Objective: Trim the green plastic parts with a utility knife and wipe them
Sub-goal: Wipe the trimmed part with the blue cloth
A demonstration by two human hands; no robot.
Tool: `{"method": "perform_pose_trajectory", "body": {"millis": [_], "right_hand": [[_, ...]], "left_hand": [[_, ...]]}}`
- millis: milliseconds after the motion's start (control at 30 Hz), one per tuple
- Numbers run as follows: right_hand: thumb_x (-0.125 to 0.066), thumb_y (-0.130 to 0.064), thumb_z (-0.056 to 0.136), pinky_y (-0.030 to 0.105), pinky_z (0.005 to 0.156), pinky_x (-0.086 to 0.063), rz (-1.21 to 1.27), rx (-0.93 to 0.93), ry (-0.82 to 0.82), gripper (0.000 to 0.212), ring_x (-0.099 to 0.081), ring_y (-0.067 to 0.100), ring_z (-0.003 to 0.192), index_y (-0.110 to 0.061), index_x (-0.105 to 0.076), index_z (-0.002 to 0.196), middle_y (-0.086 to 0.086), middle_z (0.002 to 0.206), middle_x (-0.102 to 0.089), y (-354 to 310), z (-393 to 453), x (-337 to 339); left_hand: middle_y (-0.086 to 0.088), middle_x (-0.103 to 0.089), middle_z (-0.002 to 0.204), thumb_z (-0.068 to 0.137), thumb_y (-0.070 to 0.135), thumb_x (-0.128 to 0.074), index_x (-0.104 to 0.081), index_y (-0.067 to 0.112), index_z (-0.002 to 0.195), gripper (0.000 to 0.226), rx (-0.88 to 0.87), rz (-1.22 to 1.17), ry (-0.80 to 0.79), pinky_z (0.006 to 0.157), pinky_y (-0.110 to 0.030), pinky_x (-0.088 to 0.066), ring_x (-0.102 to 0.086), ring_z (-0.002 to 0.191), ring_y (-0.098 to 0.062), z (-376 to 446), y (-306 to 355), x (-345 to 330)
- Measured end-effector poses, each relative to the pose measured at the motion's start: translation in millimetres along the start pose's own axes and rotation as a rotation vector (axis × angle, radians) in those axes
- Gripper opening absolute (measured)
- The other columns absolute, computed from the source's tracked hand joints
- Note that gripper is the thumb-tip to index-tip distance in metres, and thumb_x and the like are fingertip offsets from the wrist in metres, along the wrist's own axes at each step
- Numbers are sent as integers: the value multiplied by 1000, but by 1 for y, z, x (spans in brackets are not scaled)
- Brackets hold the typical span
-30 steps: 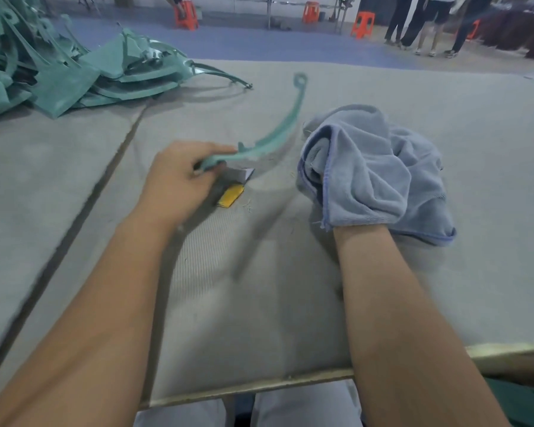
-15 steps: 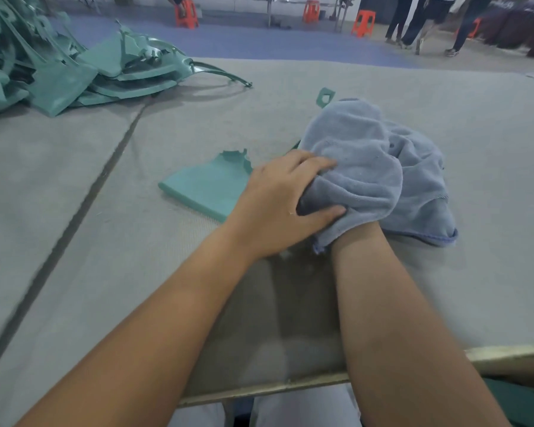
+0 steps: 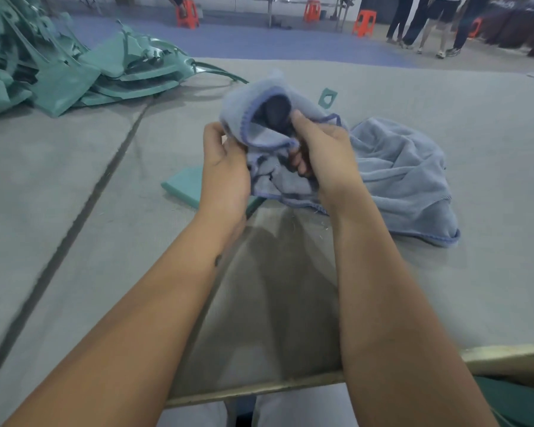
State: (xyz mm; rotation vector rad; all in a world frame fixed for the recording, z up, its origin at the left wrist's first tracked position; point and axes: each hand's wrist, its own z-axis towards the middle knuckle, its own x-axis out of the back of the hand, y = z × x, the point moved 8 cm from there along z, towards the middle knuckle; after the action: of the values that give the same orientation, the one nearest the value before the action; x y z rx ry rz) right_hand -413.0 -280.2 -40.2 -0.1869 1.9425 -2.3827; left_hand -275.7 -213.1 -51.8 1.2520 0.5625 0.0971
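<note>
**Both hands on the cloth**

Head view: left hand (image 3: pixel 225 167) and right hand (image 3: pixel 324 152) both grip the bunched blue cloth (image 3: pixel 392 167) above the bench (image 3: pixel 74 211). A green plastic part (image 3: pixel 182 184) lies flat beneath them; more parts piled (image 3: pixel 59 72) far left.

A single wide-angle camera is sitting on the person's head, looking forward and down along both forearms at the grey table (image 3: pixel 74 186), close enough that its near edge is running along the bottom of the frame. It is taking in the hall floor with orange stools (image 3: pixel 364 23) at the top, its edges bending outward.
</note>
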Motion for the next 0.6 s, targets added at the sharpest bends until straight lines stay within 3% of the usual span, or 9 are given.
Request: {"method": "perform_pose_trajectory", "body": {"millis": [67,167,267,367,433,467,533,600], "right_hand": [[-60,-28,93,17,45,-38,-59,9,-104,34,-45,10,44,-13,-64,63,1,51,-56,-3,-3,-10],[-66,-21,89,15,58,-45,-195,80,-233,10,-56,4,59,-21,-71,80,-1,69,-67,-2,-6,-27],[-66,-29,90,19,75,-50,-268,82,-334,10,-62,3,78,-21,-70,94,2,87,-72,1,-11,-42],[-73,-34,83,33,93,-52,-249,30,-405,32,-65,9,93,-13,-67,106,3,97,-72,6,-17,-53],[-80,-31,73,40,99,-49,-268,40,-465,48,-64,14,106,-12,-65,114,3,108,-71,6,-19,-58],[-82,-25,71,38,100,-47,-311,55,-507,52,-62,17,111,-12,-63,118,4,113,-69,6,-21,-62],[-82,-18,73,23,98,-44,-461,123,-506,56,-57,14,114,-12,-59,124,0,121,-64,9,-20,-63],[-73,-15,82,6,74,-41,-518,133,-356,33,-58,7,94,-17,-61,113,-5,105,-65,6,-12,-51]], "left_hand": [[-13,-67,93,100,20,-43,-59,6,110,24,187,-243,10,84,-42,-56,-67,85,-24,4,-9,1],[-14,-67,96,100,36,-39,-64,3,115,44,319,-554,-44,97,-41,-51,-65,95,-26,5,-9,1],[-10,-70,85,100,37,-42,-64,5,108,40,252,-419,-94,86,-38,-56,-68,83,-22,7,-2,3],[-8,-67,82,95,12,-52,-61,5,102,14,127,-215,-73,67,-30,-57,-66,74,-16,8,4,5],[-9,-65,91,88,2,-59,-60,6,108,20,61,-104,-4,71,-29,-54,-65,79,-17,9,6,14],[-9,-66,93,88,1,-61,-62,8,110,23,44,-59,22,73,-30,-54,-65,81,-17,10,8,17],[-3,-71,92,92,7,-57,-65,15,110,21,24,-28,4,76,-30,-55,-68,85,-14,11,12,19],[3,-75,98,97,19,-49,-65,24,110,21,20,-31,-69,78,-30,-57,-70,89,-11,14,15,18]]}}
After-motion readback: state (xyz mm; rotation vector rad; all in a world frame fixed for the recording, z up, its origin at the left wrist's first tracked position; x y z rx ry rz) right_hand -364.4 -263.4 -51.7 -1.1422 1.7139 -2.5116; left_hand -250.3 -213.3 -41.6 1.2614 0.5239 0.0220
